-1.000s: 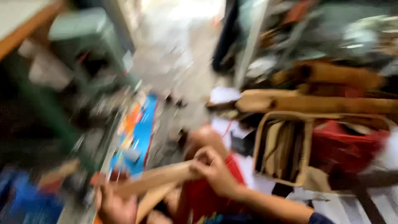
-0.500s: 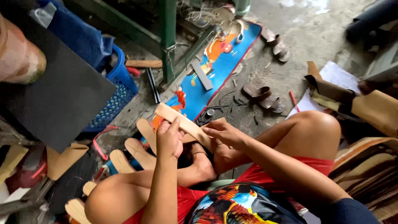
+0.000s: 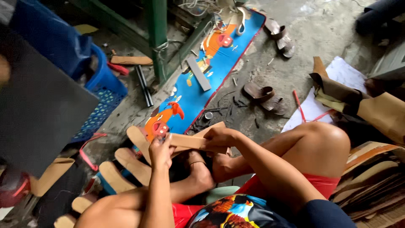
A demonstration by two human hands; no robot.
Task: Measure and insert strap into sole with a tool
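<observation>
Since half a second ago, you've levelled the flat tan sole-shaped leather piece [image 3: 192,141] nearly horizontal.
Head view: your left hand [image 3: 160,148] pinches its near-left end, your right hand [image 3: 219,138] clamps the right end, above your crossed legs; trimming looks underway. Next, keep it steady. Similar tan soles [image 3: 126,162] lie left.

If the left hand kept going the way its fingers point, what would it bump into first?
Probably the tan insole piece that the left hand already grips. Past that comes the blue cartoon mat on the floor, though depth is hard to judge.
</observation>
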